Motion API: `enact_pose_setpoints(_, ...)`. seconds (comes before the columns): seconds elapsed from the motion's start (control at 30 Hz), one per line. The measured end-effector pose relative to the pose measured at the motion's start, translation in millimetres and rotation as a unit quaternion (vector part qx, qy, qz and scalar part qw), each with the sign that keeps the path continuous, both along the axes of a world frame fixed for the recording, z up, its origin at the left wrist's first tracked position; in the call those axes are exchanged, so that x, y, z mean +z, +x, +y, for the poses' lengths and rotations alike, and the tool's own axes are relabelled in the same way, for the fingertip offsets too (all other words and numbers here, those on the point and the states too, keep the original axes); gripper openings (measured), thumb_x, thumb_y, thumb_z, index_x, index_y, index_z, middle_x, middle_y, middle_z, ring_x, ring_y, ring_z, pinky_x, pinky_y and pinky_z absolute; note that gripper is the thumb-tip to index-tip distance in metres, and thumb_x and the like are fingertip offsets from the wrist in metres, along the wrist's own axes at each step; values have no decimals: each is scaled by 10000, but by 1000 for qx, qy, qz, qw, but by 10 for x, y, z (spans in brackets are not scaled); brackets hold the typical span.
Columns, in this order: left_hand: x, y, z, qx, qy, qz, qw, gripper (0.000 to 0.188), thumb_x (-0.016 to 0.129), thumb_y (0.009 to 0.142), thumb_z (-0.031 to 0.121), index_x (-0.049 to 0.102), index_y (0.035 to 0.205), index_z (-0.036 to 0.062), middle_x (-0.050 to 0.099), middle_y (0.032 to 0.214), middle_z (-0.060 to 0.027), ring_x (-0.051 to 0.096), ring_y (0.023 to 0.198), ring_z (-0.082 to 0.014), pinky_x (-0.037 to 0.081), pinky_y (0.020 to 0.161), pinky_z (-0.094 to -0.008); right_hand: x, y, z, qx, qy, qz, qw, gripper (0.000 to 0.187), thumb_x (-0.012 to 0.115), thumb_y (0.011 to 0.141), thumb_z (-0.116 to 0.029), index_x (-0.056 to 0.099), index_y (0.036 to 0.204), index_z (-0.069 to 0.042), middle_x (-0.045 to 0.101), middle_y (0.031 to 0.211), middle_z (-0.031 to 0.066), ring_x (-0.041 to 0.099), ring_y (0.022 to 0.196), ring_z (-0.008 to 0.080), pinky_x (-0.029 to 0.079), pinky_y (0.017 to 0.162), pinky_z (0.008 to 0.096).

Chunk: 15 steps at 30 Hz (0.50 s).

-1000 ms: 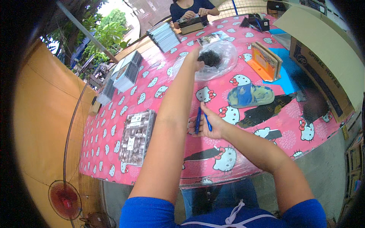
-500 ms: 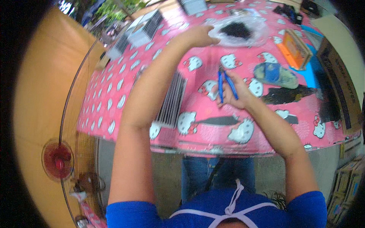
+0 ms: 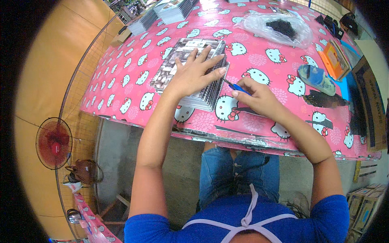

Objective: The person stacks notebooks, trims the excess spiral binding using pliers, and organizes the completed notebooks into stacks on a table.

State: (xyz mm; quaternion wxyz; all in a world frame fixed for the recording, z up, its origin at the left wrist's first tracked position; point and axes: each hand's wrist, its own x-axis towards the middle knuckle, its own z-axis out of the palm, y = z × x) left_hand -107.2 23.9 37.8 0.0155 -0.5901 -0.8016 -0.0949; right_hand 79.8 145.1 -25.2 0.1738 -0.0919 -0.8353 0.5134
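Tablecloth (image 3: 251,60): pink, white cat-face print, red bows. Notebook cover (image 3: 165,73): greyscale photo pattern. Pliers handles (image 3: 235,86): blue.

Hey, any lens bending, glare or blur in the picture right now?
Head view: fisheye bends the near edge of the table, corners go black; head view: white glare near the top; head view: left hand and notebooks look fairly sharp.

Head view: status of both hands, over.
Left hand spread on notebooks. Right hand holding pliers, tip by coiled edge. Left thumb close to tip; contact unclear.
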Motion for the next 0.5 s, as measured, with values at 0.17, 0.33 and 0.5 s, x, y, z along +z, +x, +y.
enact_pose_setpoints(0.17, 0, 17, -17, -9, 5, 21, 1000, 581, 425, 869, 612, 423, 1371, 320, 251, 1506, -96, 183, 1387, -379, 46, 1021, -708, 128, 145, 8, -5, 137, 3, 991, 389, 641, 824, -371, 568, 1032, -50, 589, 867, 153, 591, 846, 280, 457, 737, 381)
enact_pose_setpoints(0.33, -47, -36, -1, -18, 7, 27, 999, 523, 457, 882, 533, 428, 1365, 335, 251, 1506, -96, 188, 1386, -382, 50, 1020, -711, 210, 45, -196, -10, 323, 80, 943, 423, 671, 767, -375, 582, 1054, -77, 577, 957, 146, 560, 919, 323, 429, 799, 428)
enact_pose_setpoints(0.5, -6, -17, -14, -17, -11, 31, 999, 459, 453, 896, 483, 444, 1343, 380, 246, 1508, -97, 180, 1385, -392, 67, 1014, -719, 135, -78, -194, -42, 386, 145, 910, 393, 669, 765, -368, 600, 1034, -89, 575, 942, 135, 569, 915, 314, 439, 807, 456)
